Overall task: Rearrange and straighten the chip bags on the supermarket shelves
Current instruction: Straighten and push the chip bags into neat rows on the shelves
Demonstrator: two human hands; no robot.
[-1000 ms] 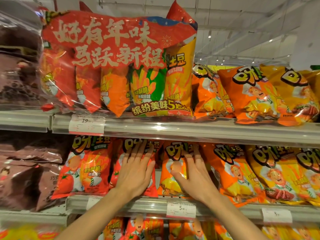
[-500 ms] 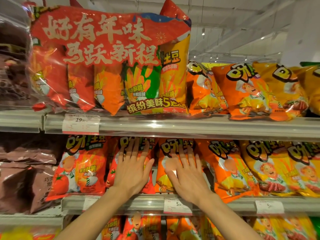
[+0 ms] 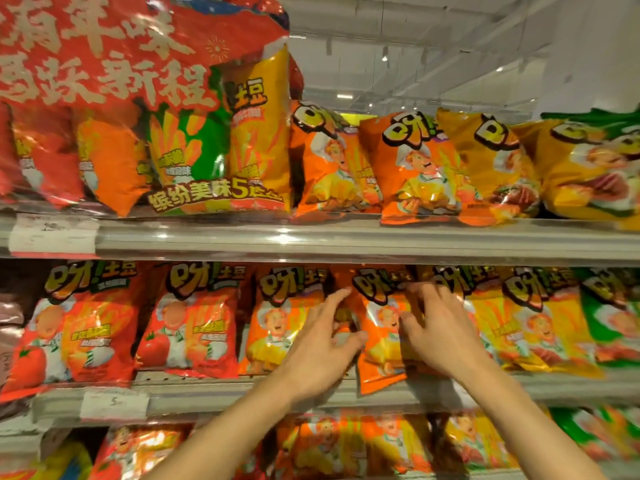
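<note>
On the middle shelf (image 3: 242, 393) stands a row of chip bags: two red tomato bags (image 3: 187, 323), then orange ones, then yellow bags (image 3: 540, 323) and a green bag (image 3: 609, 320). Both hands are on one orange bag (image 3: 381, 334) near the middle. My left hand (image 3: 322, 344) pinches its left edge between thumb and fingers. My right hand (image 3: 440, 330) curls its fingers over the right edge. This bag's bottom corner hangs over the front rail, lower than its neighbours. Another orange bag (image 3: 277, 323) stands just to its left.
The upper shelf (image 3: 346, 240) carries a large red multi-pack (image 3: 138, 98) at the left and leaning orange and yellow bags (image 3: 433, 168) to the right. More bags (image 3: 346, 445) fill the shelf below. A price label (image 3: 114, 403) sits on the middle rail.
Both hands have left the red and orange bags they pressed flat on. They moved one bag to the right and closed on the orange bag's edges. The view has shifted right.
</note>
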